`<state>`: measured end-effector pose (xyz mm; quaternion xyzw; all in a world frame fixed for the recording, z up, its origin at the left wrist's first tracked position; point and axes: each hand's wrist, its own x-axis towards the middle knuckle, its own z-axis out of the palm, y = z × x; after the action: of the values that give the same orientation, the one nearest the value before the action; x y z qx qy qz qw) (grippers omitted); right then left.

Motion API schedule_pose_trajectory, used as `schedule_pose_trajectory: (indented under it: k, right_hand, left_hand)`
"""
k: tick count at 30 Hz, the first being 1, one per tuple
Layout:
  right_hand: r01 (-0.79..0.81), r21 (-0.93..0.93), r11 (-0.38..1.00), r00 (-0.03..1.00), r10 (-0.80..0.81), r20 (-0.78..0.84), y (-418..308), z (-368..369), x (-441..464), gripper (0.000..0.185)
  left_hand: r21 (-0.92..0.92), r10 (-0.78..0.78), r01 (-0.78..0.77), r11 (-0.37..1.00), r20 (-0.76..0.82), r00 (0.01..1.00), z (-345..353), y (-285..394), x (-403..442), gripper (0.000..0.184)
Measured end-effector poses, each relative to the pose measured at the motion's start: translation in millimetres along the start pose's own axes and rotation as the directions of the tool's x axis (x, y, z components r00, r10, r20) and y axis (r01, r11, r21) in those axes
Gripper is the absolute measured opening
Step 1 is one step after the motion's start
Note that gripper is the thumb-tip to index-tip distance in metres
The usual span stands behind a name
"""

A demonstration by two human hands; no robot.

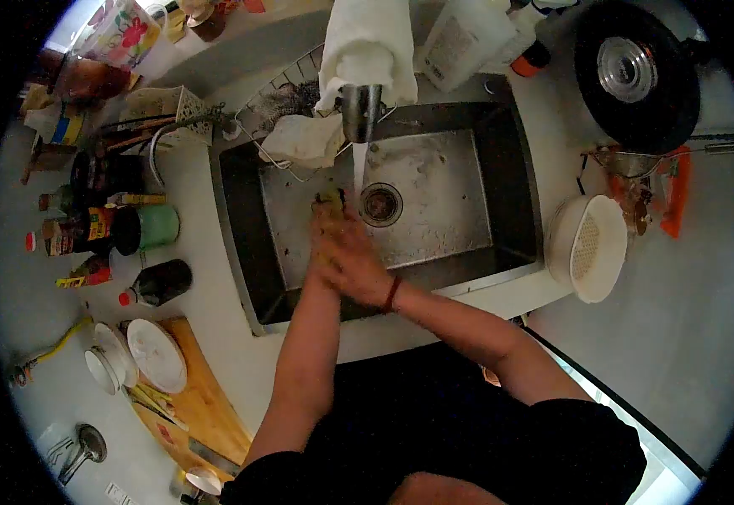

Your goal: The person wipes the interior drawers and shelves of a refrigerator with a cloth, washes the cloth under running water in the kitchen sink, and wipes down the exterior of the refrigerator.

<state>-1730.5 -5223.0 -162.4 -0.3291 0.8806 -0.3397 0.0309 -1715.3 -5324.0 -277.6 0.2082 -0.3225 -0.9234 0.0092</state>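
1. A steel sink [514,252] fills the centre of the frame; a wire rack [253,109] holding a pale cloth [304,141] juts into its upper left, just beyond the hands.
2. At upper centre, a tap [362,114] wrapped in white cloth runs water close beside the hands.
3. Jars and bottles line the left, above a wooden board [220,412] bearing plates [157,355] at lower left; a black round lid or pan [590,114] stands at upper right.
4. Labels are too blurred to read.
5. A slotted white holder [183,114], upper left, has dark sticks beside or in it; a red-capped bottle [163,283] looks dark; a white colander [559,248] sits right.
6. The left hand [322,244] and right hand [359,268] overlap, left of the drain [381,204], with a greenish thing [329,196] at their fingertips; each hand's grip cannot be told.
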Motion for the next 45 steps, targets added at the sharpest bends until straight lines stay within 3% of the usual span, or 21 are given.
schedule_pose_trajectory:
  k: [1,3,6,9,10,11,13,16,20,25,27,30,32,33,34,35,38,41,42,44,45]
  right_hand:
    - [-0.035,-0.164,0.986,0.976,0.069,0.207,-7,-2,13,0.037]
    - [-0.14,-0.211,0.967,0.916,0.207,0.343,13,-5,33,0.04]
    - [-0.321,0.174,0.931,0.927,0.271,0.259,81,4,60,0.042]
    - [-0.218,0.337,0.916,0.976,0.21,0.06,47,10,27,0.041]
    - [-0.163,0.339,0.927,0.981,0.19,-0.047,22,2,13,0.041]
    - [0.135,0.072,0.988,0.973,-0.119,-0.198,13,7,-2,0.04]
    - [0.1,-0.01,0.995,0.99,-0.101,-0.097,-10,0,-14,0.036]
    - [-0.116,0.043,0.992,0.991,0.112,0.072,1,-8,14,0.033]
    - [-0.299,-0.049,0.953,0.924,0.302,0.233,12,-18,32,0.029]
    - [-0.314,0.252,0.915,0.942,0.267,0.204,90,3,42,0.021]
    - [-0.303,0.51,0.805,0.953,0.251,0.17,97,5,45,0.021]
    - [-0.385,0.837,0.389,0.907,0.327,0.266,81,4,34,0.028]
    - [-0.38,0.924,0.046,0.873,0.349,0.341,62,-6,21,0.033]
    - [-0.243,0.807,0.539,0.951,0.298,0.086,40,-5,10,0.033]
    - [-0.052,0.459,0.887,0.986,0.118,-0.117,10,1,-2,0.033]
    - [0.137,-0.021,0.99,0.968,-0.138,-0.212,-4,4,-8,0.033]
    - [-0.158,0.101,0.982,0.987,0.152,0.059,30,1,26,0.033]
    - [-0.457,0.134,0.879,0.855,0.393,0.337,78,-6,61,0.034]
    - [-0.476,0.446,0.758,0.877,0.371,0.306,91,-4,56,0.034]
    - [-0.333,0.897,0.291,0.909,0.354,0.223,113,5,43,0.034]
    - [-0.34,0.937,0.081,0.882,0.374,0.288,93,-10,39,0.04]
  left_hand:
    - [-0.155,-0.08,0.077,0.985,-0.013,0.997,12,4,-4,0.037]
    - [-0.244,-0.214,0.147,0.959,-0.273,0.938,58,5,-13,0.038]
    - [-0.27,-0.282,0.176,0.947,-0.428,0.859,87,16,-20,0.039]
    - [-0.407,-0.323,0.197,0.892,-0.267,0.908,76,42,-22,0.036]
    - [-0.424,-0.285,0.267,0.866,0.02,0.958,54,45,-17,0.036]
    - [-0.42,-0.218,0.338,0.843,0.308,0.926,23,42,-7,0.036]
    - [-0.37,-0.152,0.331,0.868,0.437,0.887,18,37,-4,0.036]
    - [-0.249,-0.141,0.162,0.955,0.101,0.985,23,20,-17,0.036]
    - [-0.138,-0.063,0.061,0.989,-0.016,0.998,21,-6,2,0.036]
    - [-0.205,-0.297,0.245,0.947,-0.281,0.913,101,34,-24,0.043]
    - [-0.031,-0.235,0.235,0.971,-0.277,0.932,88,38,-24,0.048]
    - [-0.302,-0.349,0.287,0.909,-0.178,0.92,73,57,-31,0.051]
    - [-0.274,-0.322,0.247,0.929,-0.273,0.906,81,68,-27,0.048]
    - [-0.259,-0.307,0.228,0.939,-0.323,0.895,83,70,-26,0.046]
    - [-0.214,-0.206,0.154,0.965,-0.251,0.946,77,62,-28,0.045]
    - [-0.174,-0.104,0.074,0.982,-0.174,0.979,64,47,-33,0.044]
    - [-0.123,-0.114,0.088,0.988,-0.223,0.968,60,25,-24,0.041]
    - [-0.104,-0.215,0.193,0.976,-0.293,0.931,69,20,-13,0.043]
    - [-0.091,-0.217,0.2,0.975,-0.246,0.945,70,27,-19,0.045]
    - [-0.116,-0.256,0.237,0.964,-0.187,0.949,65,41,-20,0.046]
    - [-0.154,-0.295,0.27,0.951,-0.173,0.94,61,49,-18,0.045]
